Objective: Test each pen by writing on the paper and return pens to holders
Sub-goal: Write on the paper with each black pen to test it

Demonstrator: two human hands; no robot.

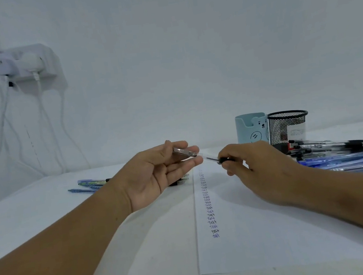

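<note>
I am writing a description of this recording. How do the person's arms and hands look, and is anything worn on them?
Both forearms are bare as far as the picture shows: no sleeves come into view. The left hand and the right hand wear no gloves, and I see no rings, watch or bracelet on them. No markings are visible.

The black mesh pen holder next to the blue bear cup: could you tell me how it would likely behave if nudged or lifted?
The black mesh pen holder looks see-through and holds no pens, so it is probably light for its size. Standing upright and tall, it may tip rather than slide if pushed near its rim. The wire mesh should give fingers purchase, so it is unlikely to be slippery.
</note>
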